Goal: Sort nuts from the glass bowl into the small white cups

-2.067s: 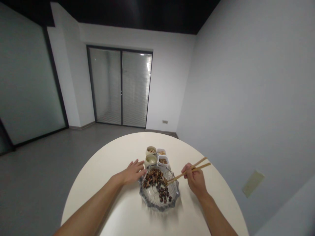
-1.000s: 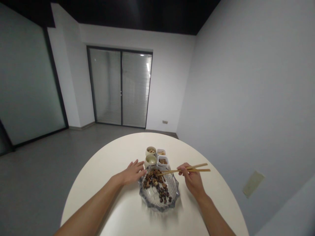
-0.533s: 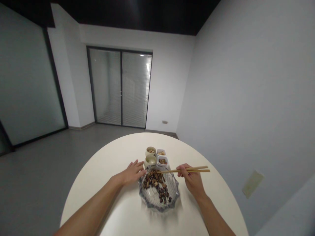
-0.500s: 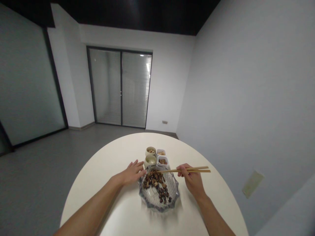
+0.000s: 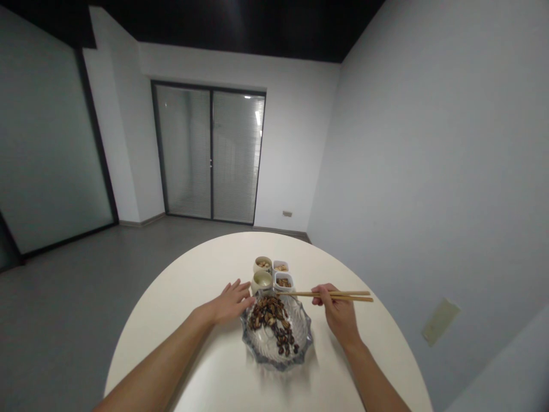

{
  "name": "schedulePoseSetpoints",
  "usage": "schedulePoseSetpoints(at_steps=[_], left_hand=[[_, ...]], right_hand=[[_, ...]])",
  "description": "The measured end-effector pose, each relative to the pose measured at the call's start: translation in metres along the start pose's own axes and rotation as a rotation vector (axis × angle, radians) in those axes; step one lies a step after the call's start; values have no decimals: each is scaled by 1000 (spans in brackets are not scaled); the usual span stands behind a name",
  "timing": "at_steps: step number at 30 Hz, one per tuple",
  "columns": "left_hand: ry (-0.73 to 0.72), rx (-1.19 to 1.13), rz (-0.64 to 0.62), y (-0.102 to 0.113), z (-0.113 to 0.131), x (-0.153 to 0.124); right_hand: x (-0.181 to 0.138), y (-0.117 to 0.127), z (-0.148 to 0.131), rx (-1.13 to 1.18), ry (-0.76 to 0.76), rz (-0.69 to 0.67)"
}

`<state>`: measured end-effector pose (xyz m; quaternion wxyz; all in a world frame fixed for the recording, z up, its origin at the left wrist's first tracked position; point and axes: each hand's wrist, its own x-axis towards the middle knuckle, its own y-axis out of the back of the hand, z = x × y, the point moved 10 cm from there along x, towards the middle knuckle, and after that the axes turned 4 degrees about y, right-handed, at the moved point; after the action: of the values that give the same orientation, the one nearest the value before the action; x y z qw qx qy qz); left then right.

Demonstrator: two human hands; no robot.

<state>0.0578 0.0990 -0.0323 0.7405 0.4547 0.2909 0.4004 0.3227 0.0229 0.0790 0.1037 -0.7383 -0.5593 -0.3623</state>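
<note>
- The right hand (image 5: 338,315) is gripping a pair of wooden chopsticks (image 5: 300,294), fingers closed round them near the middle, and is holding them almost level above the tabletop (image 5: 193,286).
- The chopstick tips are hanging just at the near edge of the front square cup (image 5: 283,281), over the far rim of the glass dish (image 5: 261,346). Whether a piece is pinched between them is too small to tell.
- The left hand (image 5: 231,300) is lying flat and open on the tabletop, holding nothing. Its fingertips are touching or just beside the dish's left rim.
- The dark seeds (image 5: 270,317) are sitting in the glass dish in the middle of the tabletop, between the two hands. They are heaped toward its far side and trailing down to its near right.
- The front square cup is showing a few brown pieces inside. The back square cup (image 5: 281,266) and the back round cup (image 5: 263,264) are each showing some paler pieces. The front round cup (image 5: 262,281) is looking pale inside, and its contents cannot be made out.
- As a judgement, the sorting is looking only partly done: each cup is carrying a small amount, while most of the seeds are lying in the dish, waiting to be lifted out.
</note>
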Motion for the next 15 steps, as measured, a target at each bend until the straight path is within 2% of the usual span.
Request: schedulePoseSetpoints(at_steps=[15], left_hand=[[10, 3, -11, -1, 0, 1]], right_hand=[[0, -3, 2, -52, 18, -42]])
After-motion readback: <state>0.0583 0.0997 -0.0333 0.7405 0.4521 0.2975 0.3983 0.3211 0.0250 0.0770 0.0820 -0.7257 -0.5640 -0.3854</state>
